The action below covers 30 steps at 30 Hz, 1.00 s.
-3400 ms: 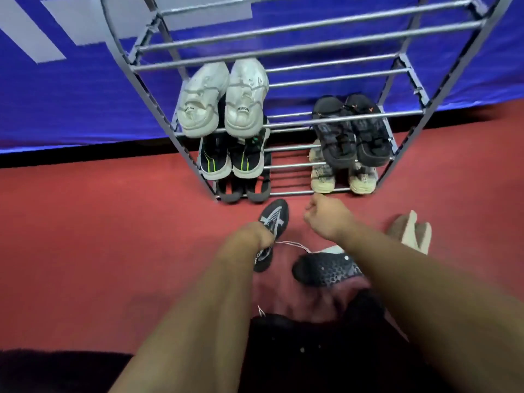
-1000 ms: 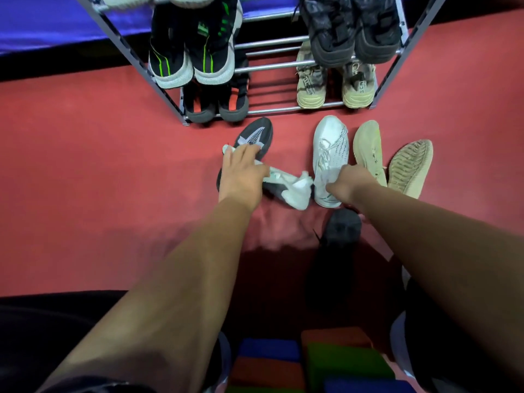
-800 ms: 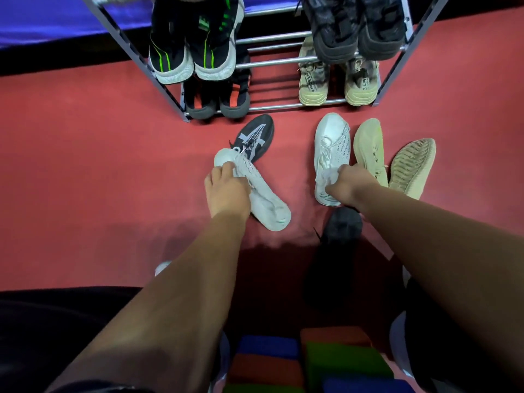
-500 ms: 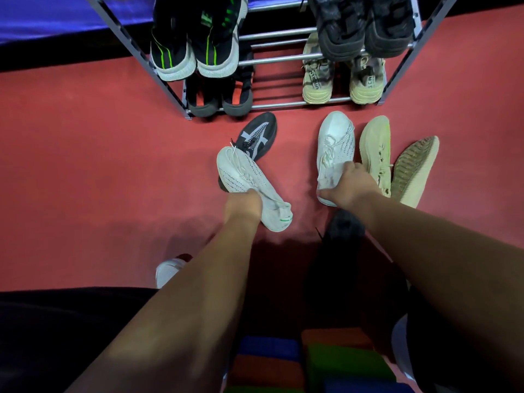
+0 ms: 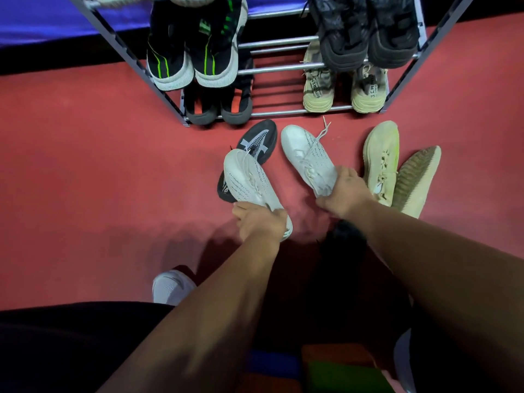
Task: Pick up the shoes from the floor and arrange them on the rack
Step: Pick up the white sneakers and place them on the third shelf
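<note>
left hand grips heel of one white shoe, right hand grips the other white shoe. vs 0.5 s ago: right shoe now swung left, away from the beige shoe; both in front of rack.

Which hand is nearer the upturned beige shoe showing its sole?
Right. The right hand, gripping a white sneaker, is just left of the upturned shoe. The left hand holds the other white sneaker farther left.

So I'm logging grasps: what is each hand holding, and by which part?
Left hand grips one white sneaker at its heel end; right hand grips the other white sneaker at its heel end too.
</note>
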### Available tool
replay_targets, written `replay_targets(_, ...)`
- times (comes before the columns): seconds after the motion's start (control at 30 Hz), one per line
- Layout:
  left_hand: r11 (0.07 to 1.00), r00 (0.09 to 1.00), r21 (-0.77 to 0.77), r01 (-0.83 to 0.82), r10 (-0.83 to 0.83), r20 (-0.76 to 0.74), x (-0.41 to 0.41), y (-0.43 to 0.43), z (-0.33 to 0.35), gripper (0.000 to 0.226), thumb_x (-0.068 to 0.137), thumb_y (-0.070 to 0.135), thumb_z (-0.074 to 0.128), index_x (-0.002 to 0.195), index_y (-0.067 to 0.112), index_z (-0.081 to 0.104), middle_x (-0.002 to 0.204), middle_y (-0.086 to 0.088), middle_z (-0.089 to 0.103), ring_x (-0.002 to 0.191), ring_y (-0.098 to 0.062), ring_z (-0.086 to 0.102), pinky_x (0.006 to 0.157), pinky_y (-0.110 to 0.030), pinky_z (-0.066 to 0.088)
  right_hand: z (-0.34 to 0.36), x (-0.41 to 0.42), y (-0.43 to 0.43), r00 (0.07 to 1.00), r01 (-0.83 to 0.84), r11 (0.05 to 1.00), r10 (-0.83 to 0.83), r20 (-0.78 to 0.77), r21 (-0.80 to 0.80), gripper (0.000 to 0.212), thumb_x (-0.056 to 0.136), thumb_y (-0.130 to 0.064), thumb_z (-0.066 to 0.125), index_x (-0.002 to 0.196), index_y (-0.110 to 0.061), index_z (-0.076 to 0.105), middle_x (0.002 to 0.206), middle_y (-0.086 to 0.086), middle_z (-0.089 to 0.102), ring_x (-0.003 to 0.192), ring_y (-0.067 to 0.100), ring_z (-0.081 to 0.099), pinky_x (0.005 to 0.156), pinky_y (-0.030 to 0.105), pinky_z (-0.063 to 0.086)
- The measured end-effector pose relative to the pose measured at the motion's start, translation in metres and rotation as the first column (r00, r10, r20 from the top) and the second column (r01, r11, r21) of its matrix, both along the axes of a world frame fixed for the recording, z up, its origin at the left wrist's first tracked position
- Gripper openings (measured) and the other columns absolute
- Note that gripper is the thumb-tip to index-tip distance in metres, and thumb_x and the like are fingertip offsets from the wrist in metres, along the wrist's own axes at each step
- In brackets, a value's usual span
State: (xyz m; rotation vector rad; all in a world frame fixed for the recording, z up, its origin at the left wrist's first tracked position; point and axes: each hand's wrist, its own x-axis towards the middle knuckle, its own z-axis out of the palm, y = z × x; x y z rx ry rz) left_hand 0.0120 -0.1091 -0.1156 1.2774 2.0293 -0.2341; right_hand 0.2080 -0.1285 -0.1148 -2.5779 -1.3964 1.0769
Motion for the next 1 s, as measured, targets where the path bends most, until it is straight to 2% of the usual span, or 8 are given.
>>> replay_targets(0.1, 0.997, 0.999, -0.063, -0.044, 0.043, -0.006, 0.007, 0.004, 0.001, 0.138, 0.081, 0.07, 0.064, 0.158, -0.01, -0.019, 0.145, -0.016, 0.031, 0.127, -0.037, 0.053, 0.091, -0.043, 0.048, -0.006, -0.008, 0.004, 0.998, -0.038, 0.997, 0.041, 0.052, -0.061, 0.115, 0.08, -0.051, 0.085, 0.163, -0.005, 0.021, 0.154, 0.017, 0.042, 0.135, 0.041, 0.048, 0.114, 0.044, 0.04)
replay_targets(0.2, 0.988, 0.995, -0.116, -0.1, 0.1, -0.006, 0.015, 0.011, -0.001, 0.158, 0.073, 0.079, 0.074, 0.154, -0.01, -0.028, 0.143, -0.017, 0.032, 0.126, -0.035, 0.055, 0.089, -0.043, 0.05, -0.014, -0.007, 0.006, 0.993, -0.061, 0.998, 0.062, 0.098, -0.02, 0.096, 0.088, -0.046, 0.077, 0.158, -0.002, 0.027, 0.148, 0.018, 0.046, 0.129, 0.041, 0.051, 0.109, 0.044, 0.041)
replay_targets(0.27, 0.984, 0.992, -0.126, -0.127, 0.126, -0.009, 0.018, 0.014, -0.003, 0.156, 0.077, 0.069, 0.08, 0.154, -0.011, -0.03, 0.147, -0.02, 0.031, 0.126, -0.035, 0.057, 0.09, -0.042, 0.051, -0.015, -0.004, 0.007, 0.992, -0.067, 0.998, 0.066, 0.105, 0.006, 0.087, 0.088, -0.049, 0.071, 0.151, -0.002, 0.034, 0.143, 0.018, 0.05, 0.126, 0.04, 0.052, 0.107, 0.044, 0.042)
replay_targets(0.37, 0.983, 0.989, -0.111, -0.143, 0.146, 0.021, 0.018, 0.015, -0.002, 0.146, 0.084, 0.053, 0.08, 0.153, -0.01, -0.031, 0.151, -0.022, 0.029, 0.129, -0.038, 0.055, 0.094, -0.042, 0.051, -0.006, -0.011, 0.007, 0.992, -0.086, 0.996, 0.088, 0.09, -0.025, 0.099, 0.077, -0.053, 0.078, 0.151, -0.003, 0.036, 0.142, 0.017, 0.048, 0.124, 0.039, 0.052, 0.108, 0.045, 0.042)
replay_targets(0.67, 0.997, 0.995, -0.031, -0.074, 0.076, 0.06, -0.009, -0.001, 0.002, 0.13, 0.084, 0.036, 0.075, 0.161, 0.001, -0.024, 0.154, -0.019, 0.027, 0.132, -0.039, 0.054, 0.098, -0.038, 0.05, 0.008, -0.027, 0.008, 0.999, 0.048, 0.998, -0.047, 0.003, -0.041, 0.095, 0.077, -0.055, 0.078, 0.147, -0.006, 0.039, 0.142, 0.017, 0.046, 0.13, 0.043, 0.052, 0.11, 0.047, 0.044)
replay_targets(0.87, 0.997, 0.994, -0.036, -0.066, 0.069, 0.081, -0.022, 0.007, 0.031, 0.129, 0.075, 0.04, 0.077, 0.166, 0.005, -0.007, 0.156, -0.011, 0.044, 0.139, -0.034, 0.053, 0.112, -0.047, 0.048, 0.041, -0.023, 0.021, 0.993, 0.116, 0.993, -0.116, -0.011, -0.027, 0.079, 0.071, -0.062, 0.06, 0.133, -0.013, 0.055, 0.125, 0.015, 0.064, 0.118, 0.041, 0.061, 0.097, 0.041, 0.051)
replay_targets(0.93, 0.997, 0.994, -0.053, -0.055, 0.06, 0.088, -0.023, 0.012, 0.049, 0.115, 0.069, 0.04, 0.076, 0.162, 0.001, 0.019, 0.147, -0.012, 0.055, 0.128, -0.033, 0.061, 0.103, -0.044, 0.054, 0.054, -0.027, 0.021, 0.995, 0.102, 0.995, -0.103, -0.009, -0.014, 0.064, 0.071, -0.06, 0.062, 0.118, -0.016, 0.061, 0.112, 0.012, 0.069, 0.103, 0.038, 0.064, 0.085, 0.036, 0.052)
replay_targets(1.0, 0.998, 0.998, -0.055, 0.01, -0.007, 0.057, -0.026, 0.019, 0.071, 0.086, 0.072, 0.038, 0.073, 0.146, 0.0, 0.049, 0.138, -0.013, 0.062, 0.117, -0.032, 0.067, 0.088, -0.036, 0.056, 0.064, -0.03, 0.019, 0.994, 0.108, 0.994, -0.108, -0.017, -0.006, 0.048, 0.076, -0.056, 0.066, 0.103, -0.017, 0.063, 0.1, 0.01, 0.07, 0.088, 0.034, 0.062, 0.076, 0.031, 0.049)
